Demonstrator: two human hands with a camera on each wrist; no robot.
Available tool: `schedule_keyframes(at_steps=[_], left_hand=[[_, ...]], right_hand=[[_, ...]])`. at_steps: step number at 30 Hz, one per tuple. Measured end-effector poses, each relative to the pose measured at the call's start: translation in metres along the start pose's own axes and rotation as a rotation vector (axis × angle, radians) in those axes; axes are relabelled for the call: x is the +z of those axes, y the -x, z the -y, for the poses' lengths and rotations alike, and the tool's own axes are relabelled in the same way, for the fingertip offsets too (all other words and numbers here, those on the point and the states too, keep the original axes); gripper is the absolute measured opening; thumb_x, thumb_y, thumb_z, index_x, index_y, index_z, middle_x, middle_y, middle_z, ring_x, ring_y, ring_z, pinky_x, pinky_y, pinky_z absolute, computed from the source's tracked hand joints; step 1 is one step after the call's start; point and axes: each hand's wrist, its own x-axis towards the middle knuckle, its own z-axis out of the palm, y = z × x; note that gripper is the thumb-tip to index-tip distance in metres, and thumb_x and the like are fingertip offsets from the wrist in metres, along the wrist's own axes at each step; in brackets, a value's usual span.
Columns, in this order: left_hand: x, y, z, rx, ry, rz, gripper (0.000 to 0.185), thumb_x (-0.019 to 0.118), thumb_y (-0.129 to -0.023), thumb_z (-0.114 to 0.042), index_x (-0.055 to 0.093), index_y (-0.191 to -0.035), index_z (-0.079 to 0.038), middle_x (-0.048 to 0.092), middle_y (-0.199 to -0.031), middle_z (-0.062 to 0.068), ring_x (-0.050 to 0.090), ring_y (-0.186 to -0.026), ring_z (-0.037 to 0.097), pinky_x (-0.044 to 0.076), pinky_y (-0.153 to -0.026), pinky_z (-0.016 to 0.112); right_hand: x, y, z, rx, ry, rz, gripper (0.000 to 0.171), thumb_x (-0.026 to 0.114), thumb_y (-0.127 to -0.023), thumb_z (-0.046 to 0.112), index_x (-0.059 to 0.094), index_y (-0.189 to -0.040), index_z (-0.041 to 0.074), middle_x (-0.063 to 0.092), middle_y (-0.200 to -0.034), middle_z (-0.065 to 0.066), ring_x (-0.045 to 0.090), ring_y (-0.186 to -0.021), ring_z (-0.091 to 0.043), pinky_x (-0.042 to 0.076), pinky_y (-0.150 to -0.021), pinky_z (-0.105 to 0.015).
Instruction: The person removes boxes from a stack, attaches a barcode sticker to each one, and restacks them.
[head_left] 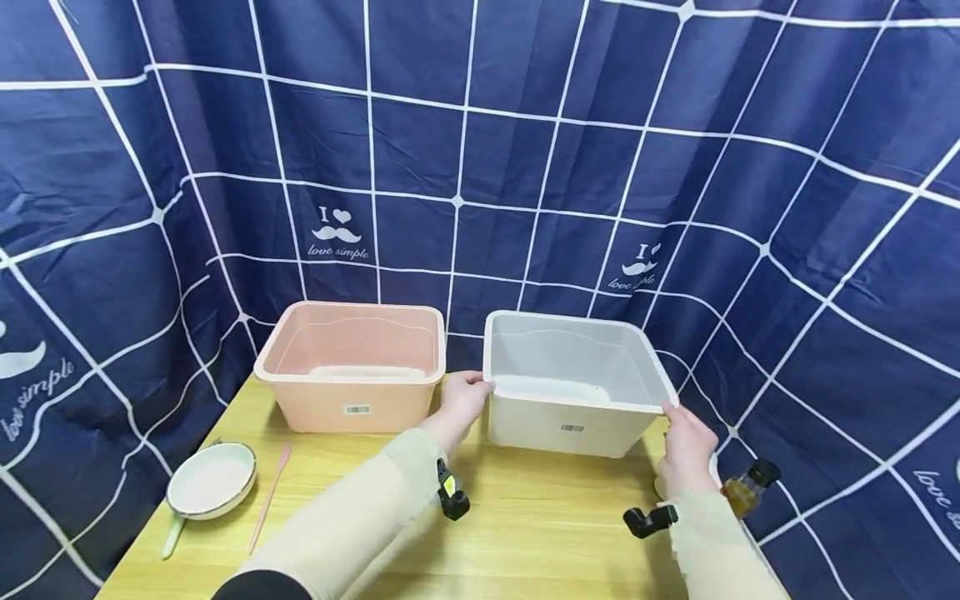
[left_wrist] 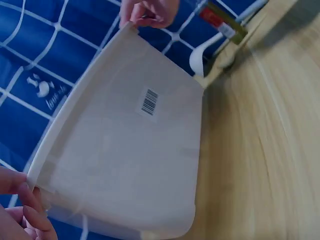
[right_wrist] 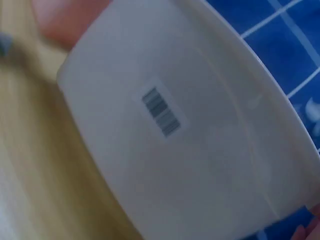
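Fingers point(head_left: 480, 385) of left hand point(head_left: 459, 402) curled over left rim corner of white plastic bin point(head_left: 573, 392); right hand point(head_left: 686, 450) gripping right corner. Bin near table's point(head_left: 525, 517) far edge, just right of pink bin point(head_left: 352, 367). Pan point(head_left: 212, 483), spoon point(head_left: 268, 493) toward left edge.

Front of table: bare wood point(head_left: 540, 517) lay open between the two forearms, room for a hand to pass.
Centre gap: narrow slot between the pink bin point(head_left: 352, 367) and the white bin point(head_left: 573, 383); the left hand point(head_left: 461, 400) filled its near end.
Left side: a small pan point(head_left: 212, 482) and a pink spoon point(head_left: 270, 492) blocked the near-left corner, with a free strip between them and the pink bin.
Right side: a bottle point(head_left: 746, 487) stood just beside the right hand point(head_left: 686, 450), crowding the table edge.
Back and flanks: the blue curtain point(head_left: 480, 167) closed in right behind both bins.
Above: both bins stood open-topped, unobstructed.
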Motion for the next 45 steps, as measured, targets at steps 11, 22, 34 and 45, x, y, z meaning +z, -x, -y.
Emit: schedule_keyframes(at_steps=[11, 22, 34, 45], left_hand=[[-0.047, 0.012, -0.066, 0.175, 0.113, 0.040, 0.030, 0.065, -0.086, -0.002, 0.067, -0.113, 0.011, 0.054, -0.075, -0.002, 0.048, -0.066, 0.009, 0.040, -0.058, 0.019], [-0.160, -0.001, -0.110, 0.351, 0.020, -0.108, 0.031, 0.061, -0.090, -0.002, 0.067, -0.118, 0.007, 0.069, -0.099, 0.016, 0.054, -0.074, 0.008, 0.045, -0.067, 0.020], [-0.262, -0.023, -0.135, 0.356, -0.021, -0.203, 0.034, 0.058, -0.093, -0.001, 0.059, -0.121, 0.018, 0.048, -0.058, -0.015, 0.040, -0.053, 0.000, 0.033, -0.048, 0.015], [-0.294, -0.034, -0.109, 0.244, -0.113, -0.180, 0.035, 0.053, -0.094, 0.002, 0.054, -0.124, 0.020, 0.052, -0.061, -0.014, 0.044, -0.057, 0.001, 0.036, -0.050, 0.014]], right_hand=[[0.030, 0.052, 0.094, -0.083, -0.182, 0.035, 0.012, 0.071, -0.091, 0.012, 0.075, -0.101, 0.006, 0.058, -0.091, 0.001, 0.043, -0.068, -0.013, 0.035, -0.063, -0.020], [0.120, 0.086, 0.110, -0.208, -0.029, 0.320, 0.019, 0.068, -0.092, 0.010, 0.072, -0.107, -0.002, 0.050, -0.060, 0.006, 0.043, -0.060, -0.011, 0.038, -0.061, -0.022], [0.216, 0.120, 0.097, -0.105, 0.067, 0.570, 0.027, 0.061, -0.095, 0.011, 0.067, -0.116, -0.004, 0.047, -0.074, 0.002, 0.043, -0.067, -0.011, 0.039, -0.071, -0.026], [0.238, 0.124, 0.046, -0.006, 0.215, 0.616, 0.028, 0.062, -0.094, 0.017, 0.069, -0.113, -0.003, 0.048, -0.084, -0.001, 0.043, -0.077, -0.014, 0.039, -0.077, -0.030]])
